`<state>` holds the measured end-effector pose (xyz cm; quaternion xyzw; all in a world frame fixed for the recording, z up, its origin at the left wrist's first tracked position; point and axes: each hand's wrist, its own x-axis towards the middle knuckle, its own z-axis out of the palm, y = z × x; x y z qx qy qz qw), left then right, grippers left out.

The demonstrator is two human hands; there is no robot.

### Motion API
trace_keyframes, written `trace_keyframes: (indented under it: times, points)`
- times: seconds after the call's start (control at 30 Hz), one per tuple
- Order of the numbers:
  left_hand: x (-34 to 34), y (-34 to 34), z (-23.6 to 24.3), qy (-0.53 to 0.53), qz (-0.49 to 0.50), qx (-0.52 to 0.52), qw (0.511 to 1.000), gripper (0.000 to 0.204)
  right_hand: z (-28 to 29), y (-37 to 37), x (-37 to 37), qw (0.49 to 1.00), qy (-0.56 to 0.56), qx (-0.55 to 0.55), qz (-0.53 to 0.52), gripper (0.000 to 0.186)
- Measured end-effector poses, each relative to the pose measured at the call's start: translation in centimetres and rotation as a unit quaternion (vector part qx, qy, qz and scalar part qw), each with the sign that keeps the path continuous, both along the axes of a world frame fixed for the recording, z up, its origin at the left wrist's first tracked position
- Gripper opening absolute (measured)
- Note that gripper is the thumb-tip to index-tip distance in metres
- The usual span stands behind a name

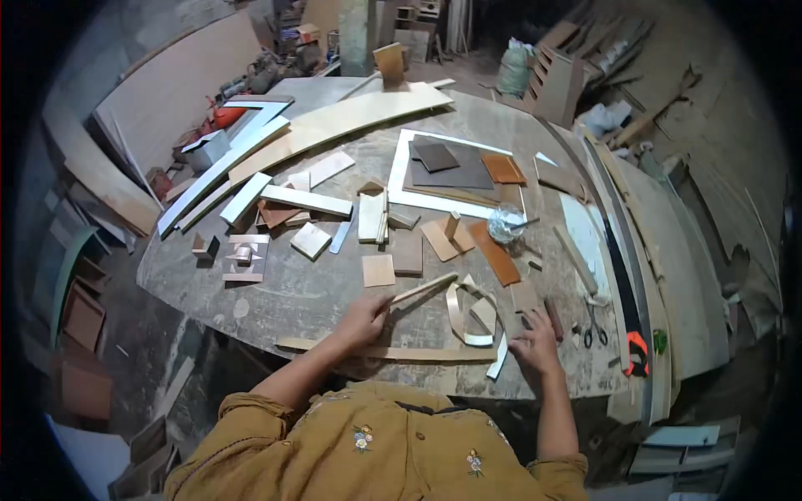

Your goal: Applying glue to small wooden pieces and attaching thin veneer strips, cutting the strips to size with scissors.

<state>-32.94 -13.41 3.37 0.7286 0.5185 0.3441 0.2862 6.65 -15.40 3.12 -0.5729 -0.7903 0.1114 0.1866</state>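
My left hand (365, 319) grips the near end of a thin wooden strip (424, 289) that angles up to the right over the workbench (276, 292). A curled band of pale edge tape (466, 316) lies just right of that strip. My right hand (535, 342) rests with fingers spread on the bench beside the tape, near a small brown wood piece (525, 296). It holds nothing. A long flat wooden strip (393, 351) lies along the bench's near edge below both hands.
Many wood and laminate offcuts cover the bench, among them a square tan tile (378, 270) and an orange-brown strip (495, 254). A long curved pale board (334, 125) crosses the far side. Scissors (595, 332) and a hand saw (622, 284) lie at the right.
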Motion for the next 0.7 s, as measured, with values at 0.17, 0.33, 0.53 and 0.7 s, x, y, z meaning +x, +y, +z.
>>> trace_keyframes:
  times: [0.17,0.33,0.53,0.7]
  points:
    - [0.8,0.6,0.4,0.067,0.015,-0.014,0.998,0.03,4.1,2.0,-0.8,0.993,0.009,-0.073,0.087,0.031]
    - [3.3,1.7,0.5,0.039,-0.002,-0.014,0.999,0.029,2.7,1.3,-0.5,0.984,-0.086,-0.077,0.136,0.039]
    - [5.3,1.6,0.0,0.018,-0.015,-0.014,1.0,0.028,0.2,0.5,-0.4,0.997,0.026,-0.007,0.074,0.03]
    - [7.5,1.9,0.5,0.002,-0.026,-0.063,0.998,0.036,0.3,0.9,3.9,0.992,0.121,0.046,-0.003,0.017]
